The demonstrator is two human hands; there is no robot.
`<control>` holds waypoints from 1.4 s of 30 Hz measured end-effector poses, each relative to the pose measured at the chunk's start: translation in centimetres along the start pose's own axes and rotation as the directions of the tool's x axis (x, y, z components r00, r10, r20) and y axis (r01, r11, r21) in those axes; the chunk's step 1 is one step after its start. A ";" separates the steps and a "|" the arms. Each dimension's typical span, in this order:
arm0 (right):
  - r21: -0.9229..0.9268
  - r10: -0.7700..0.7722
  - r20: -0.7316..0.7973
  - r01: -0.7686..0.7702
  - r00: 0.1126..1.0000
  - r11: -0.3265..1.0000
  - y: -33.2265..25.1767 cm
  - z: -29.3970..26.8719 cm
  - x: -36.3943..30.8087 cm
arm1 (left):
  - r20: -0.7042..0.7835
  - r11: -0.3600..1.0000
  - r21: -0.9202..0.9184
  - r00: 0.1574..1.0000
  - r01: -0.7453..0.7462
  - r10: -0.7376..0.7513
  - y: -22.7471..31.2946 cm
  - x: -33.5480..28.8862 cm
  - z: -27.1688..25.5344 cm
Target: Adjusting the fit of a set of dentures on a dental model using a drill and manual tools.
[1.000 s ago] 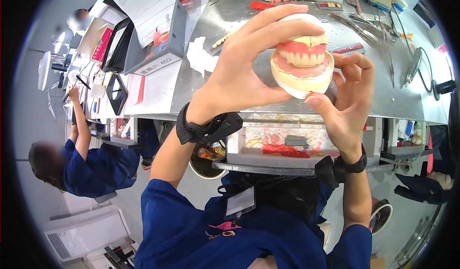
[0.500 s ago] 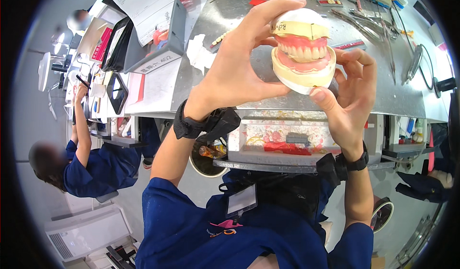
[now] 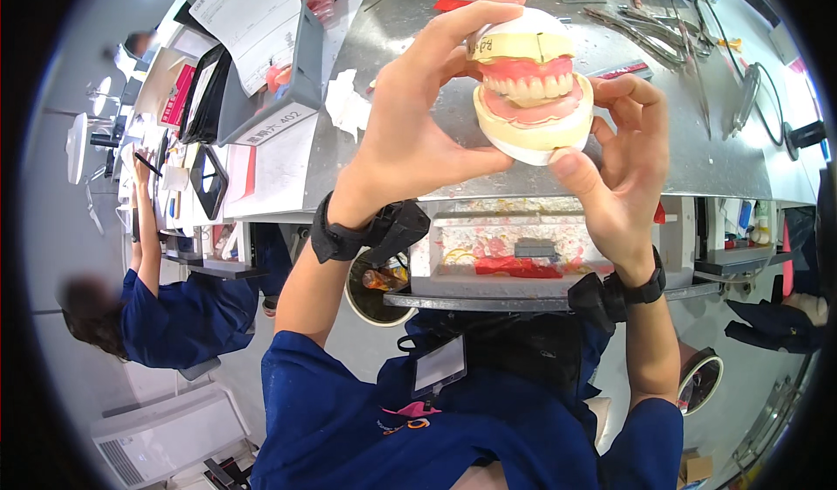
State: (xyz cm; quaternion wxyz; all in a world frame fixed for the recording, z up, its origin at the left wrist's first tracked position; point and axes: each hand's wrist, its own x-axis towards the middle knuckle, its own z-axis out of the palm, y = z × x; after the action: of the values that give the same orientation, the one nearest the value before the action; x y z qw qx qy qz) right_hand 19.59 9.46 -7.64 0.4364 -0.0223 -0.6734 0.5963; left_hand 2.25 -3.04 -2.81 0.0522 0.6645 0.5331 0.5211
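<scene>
Between my two hands, above the metal bench top, is a dental model (image 3: 530,124) made of an upper and a lower cast. Pink wax with a row of cream denture teeth (image 3: 530,87) sits on the upper cast, and pink wax lines the lower one. My left hand (image 3: 427,111) grips the model from the left, fingers over the upper cast and thumb under the lower. From the right, my right hand (image 3: 621,172) holds the lower cast with its thumb at the front. The fingertips behind the casts are partly hidden.
A grey bin with papers (image 3: 261,98) stands at the left beside crumpled tissue (image 3: 347,105). Metal hand tools (image 3: 649,37) lie at the far right. Below the bench edge, an open drawer (image 3: 445,255) holds pink and red scraps. A co-worker (image 3: 187,316) sits at the left.
Both hands and the dental model have shifted slightly left in the picture, along with the bench behind them. The grip looks the same.
</scene>
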 end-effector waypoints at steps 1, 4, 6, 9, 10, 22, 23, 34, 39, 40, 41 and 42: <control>0.022 0.010 -0.006 -0.010 1.000 1.000 -0.1 0.0 0.0 | -0.011 1.000 0.020 1.000 -0.005 0.006 0.2 0.1 0.1; 0.059 0.031 -0.031 -0.029 0.999 0.998 -0.6 0.1 0.0 | -0.061 0.992 0.125 0.998 0.009 -0.001 0.8 0.3 0.7; 0.115 0.059 -0.063 -0.052 0.996 0.992 -0.8 0.1 0.1 | -0.128 0.983 0.177 0.991 0.054 -0.031 1.4 0.4 1.5; 0.199 0.101 -0.082 -0.083 0.991 0.976 -1.2 0.2 0.3 | -0.215 0.965 0.253 0.968 -0.071 0.127 1.4 1.1 2.7; 0.185 0.095 -0.062 -0.082 0.994 0.979 -1.2 0.2 0.4 | -0.223 0.954 0.290 0.963 -0.081 0.150 1.3 1.4 3.0; 0.103 0.075 -0.007 -0.074 0.997 0.992 -1.3 0.1 0.4 | -0.233 0.940 0.315 0.950 -0.129 0.208 1.0 1.6 3.5; 0.089 0.076 -0.010 -0.075 0.997 0.993 -1.3 0.2 0.4 | -0.235 0.943 0.305 0.949 -0.131 0.208 0.9 1.6 3.4; 0.041 0.069 0.008 -0.069 0.998 0.997 -1.2 0.2 0.2 | -0.139 0.940 0.269 0.958 -0.209 0.253 1.0 1.4 2.4; -0.076 0.069 0.073 -0.063 0.995 0.995 -1.1 -0.4 0.2 | -0.097 0.962 0.249 0.985 -0.112 0.140 2.5 1.5 0.4; -0.102 0.039 0.081 -0.031 0.996 0.994 -1.1 -0.4 0.1 | -0.136 0.982 0.183 0.988 -0.044 0.070 2.8 1.5 0.0; -0.151 0.038 0.096 -0.023 0.995 0.988 -1.1 -0.3 -0.2 | -0.210 0.998 0.037 0.976 0.059 -0.050 2.8 1.6 -0.1; -0.191 0.056 0.085 -0.039 0.995 0.981 -1.3 -0.2 -0.5 | -0.264 0.982 -0.120 0.949 0.144 -0.171 2.8 1.8 -0.2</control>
State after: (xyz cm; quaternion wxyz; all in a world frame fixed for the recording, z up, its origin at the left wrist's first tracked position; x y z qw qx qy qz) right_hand 20.66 8.95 -6.90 0.3874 -0.0530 -0.7452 0.5402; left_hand 3.74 -2.92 0.15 0.0526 0.5383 0.5600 0.6276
